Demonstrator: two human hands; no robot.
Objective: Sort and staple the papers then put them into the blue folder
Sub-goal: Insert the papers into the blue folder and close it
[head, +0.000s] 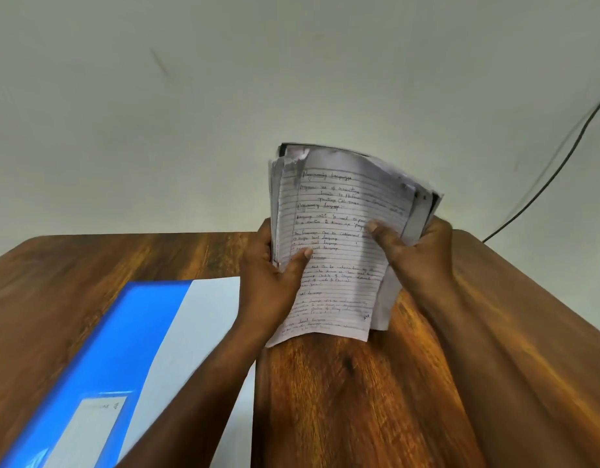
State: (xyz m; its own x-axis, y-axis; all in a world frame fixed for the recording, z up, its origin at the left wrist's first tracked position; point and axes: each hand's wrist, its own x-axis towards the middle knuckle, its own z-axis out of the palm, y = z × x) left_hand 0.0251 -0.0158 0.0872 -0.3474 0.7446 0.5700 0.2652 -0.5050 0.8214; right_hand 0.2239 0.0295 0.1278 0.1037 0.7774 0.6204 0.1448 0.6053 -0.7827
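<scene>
Above table edge (325,400): papers (342,231), both hands.

Handwritten lined papers (342,231) stacked, raised upright above table; blue folder (99,359) flat at left, white sheet beside.

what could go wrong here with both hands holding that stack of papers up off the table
1. The stack of papers is uneven, with sheets sticking out at the bottom; a loose one may slip onto the table.
2. The left hand and right hand grip only its sides, so the bowed stack may fan apart.
3. The torn top corner may rip further.
</scene>
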